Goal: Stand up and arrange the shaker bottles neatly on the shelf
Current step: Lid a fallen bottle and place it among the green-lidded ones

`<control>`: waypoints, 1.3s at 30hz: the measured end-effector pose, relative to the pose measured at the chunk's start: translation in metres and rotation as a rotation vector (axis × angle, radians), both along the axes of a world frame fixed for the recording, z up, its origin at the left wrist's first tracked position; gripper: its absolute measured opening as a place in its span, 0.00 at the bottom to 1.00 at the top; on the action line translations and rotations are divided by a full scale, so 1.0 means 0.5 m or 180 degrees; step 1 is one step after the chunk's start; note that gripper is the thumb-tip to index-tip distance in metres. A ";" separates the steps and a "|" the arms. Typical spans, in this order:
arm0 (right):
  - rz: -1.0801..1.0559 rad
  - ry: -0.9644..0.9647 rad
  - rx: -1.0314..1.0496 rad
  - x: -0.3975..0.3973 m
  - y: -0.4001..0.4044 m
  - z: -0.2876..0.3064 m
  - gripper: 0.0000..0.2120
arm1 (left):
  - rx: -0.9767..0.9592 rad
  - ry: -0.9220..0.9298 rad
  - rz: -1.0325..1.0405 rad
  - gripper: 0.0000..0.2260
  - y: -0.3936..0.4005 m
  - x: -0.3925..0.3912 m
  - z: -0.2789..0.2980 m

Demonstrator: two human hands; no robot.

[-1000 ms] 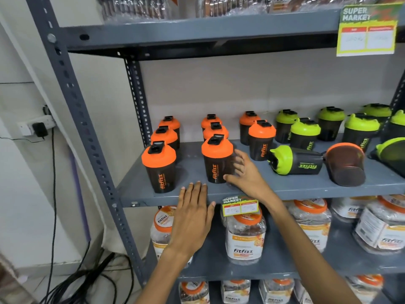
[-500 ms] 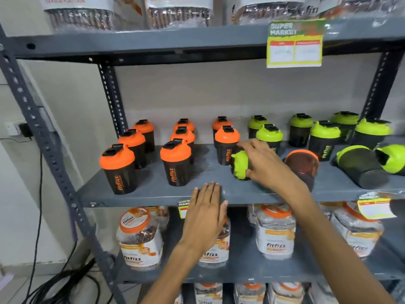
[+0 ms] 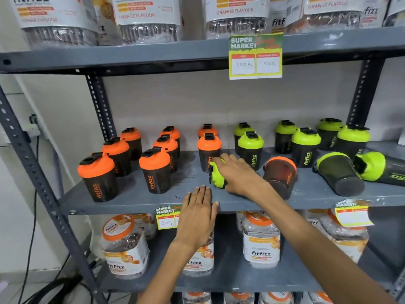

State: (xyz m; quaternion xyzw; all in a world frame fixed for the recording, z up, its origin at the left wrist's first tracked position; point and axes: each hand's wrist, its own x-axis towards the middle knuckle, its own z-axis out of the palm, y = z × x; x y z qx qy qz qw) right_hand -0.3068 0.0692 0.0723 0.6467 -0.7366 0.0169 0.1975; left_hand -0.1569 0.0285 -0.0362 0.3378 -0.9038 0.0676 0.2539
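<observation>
Lying green-lidded shaker bottle [image 3: 217, 175] under right hand [image 3: 237, 174].

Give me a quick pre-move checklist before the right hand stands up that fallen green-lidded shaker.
1. Right hand closed on the fallen green-lidded shaker: cannot tell; it covers the bottle.
2. Left hand clear of the bottle: ok, flat on the shelf edge.
3. Bare shelf in front of the upright green-lidded shaker: ok.
4. Fallen orange-lidded shaker clear of the wrist: not ok, right beside it.
5. Shaker's lid shut: cannot tell.
6. Other shakers standing: not ok, two green-lidded ones lie at right.
</observation>
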 end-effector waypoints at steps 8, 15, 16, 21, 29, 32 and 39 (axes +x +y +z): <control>0.0314 -0.1786 -0.1002 -0.055 0.040 0.009 0.41 | -0.0023 0.0028 -0.0010 0.26 -0.008 -0.002 -0.007; -0.0270 -0.2362 -0.1325 -0.096 0.047 0.052 0.44 | 0.0000 0.0038 -0.0001 0.26 -0.004 -0.002 -0.007; -0.0337 -0.2362 -0.1238 -0.096 0.045 0.047 0.44 | 0.0009 0.0040 -0.0002 0.26 -0.004 -0.001 -0.006; -0.0561 -0.2110 -0.1068 -0.102 0.057 0.030 0.43 | 0.0038 0.0064 -0.0001 0.26 -0.002 -0.002 -0.006; -0.0477 -0.2216 -0.1033 -0.123 0.089 0.033 0.51 | 0.0026 0.0051 0.0006 0.25 -0.004 -0.003 -0.008; -0.0685 -0.2609 -0.1986 -0.158 0.126 0.030 0.41 | 0.0040 0.0066 -0.0001 0.25 -0.004 -0.004 -0.010; -0.1996 -0.3590 -0.0786 -0.239 0.172 -0.006 0.42 | 0.0048 0.0067 0.0050 0.26 0.002 -0.006 -0.006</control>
